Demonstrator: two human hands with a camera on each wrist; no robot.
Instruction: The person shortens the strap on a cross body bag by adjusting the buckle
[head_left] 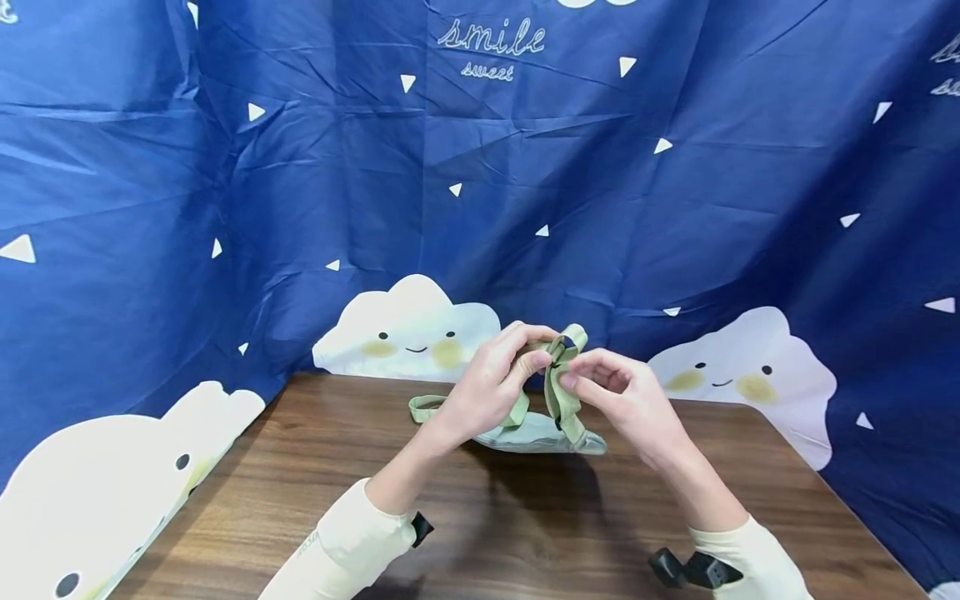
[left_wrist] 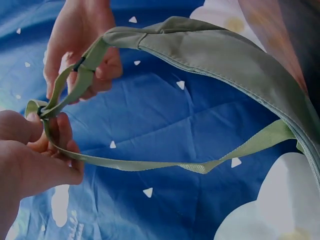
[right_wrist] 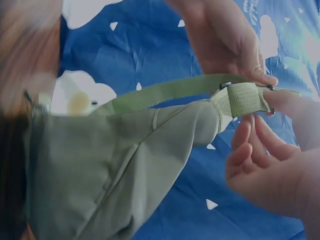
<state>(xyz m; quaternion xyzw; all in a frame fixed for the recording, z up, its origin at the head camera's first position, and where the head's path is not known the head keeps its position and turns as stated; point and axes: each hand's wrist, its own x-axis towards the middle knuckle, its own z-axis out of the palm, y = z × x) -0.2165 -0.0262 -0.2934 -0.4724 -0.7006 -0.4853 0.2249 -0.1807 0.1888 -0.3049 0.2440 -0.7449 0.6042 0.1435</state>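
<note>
A grey-green sling bag (head_left: pixel 528 435) lies low over the wooden table, its light green webbing strap (head_left: pixel 561 398) raised in a loop. My left hand (head_left: pixel 491 383) pinches the strap between thumb and fingers at a small dark slider buckle (left_wrist: pixel 42 111). Facing it, my right hand (head_left: pixel 633 400) has its thumb and fingertips on the strap just beside that slider, pinching the webbing. A second dark slider (left_wrist: pixel 79 64) sits on the strap nearer the bag's narrow end. In the left wrist view the strap's other side runs from the left hand back to the bag.
The brown wooden table (head_left: pixel 337 483) spreads under both forearms. A spare loop of strap (head_left: pixel 423 407) sticks out left of the bag. Behind the table hangs a blue curtain (head_left: pixel 375 167) with white clouds and triangles.
</note>
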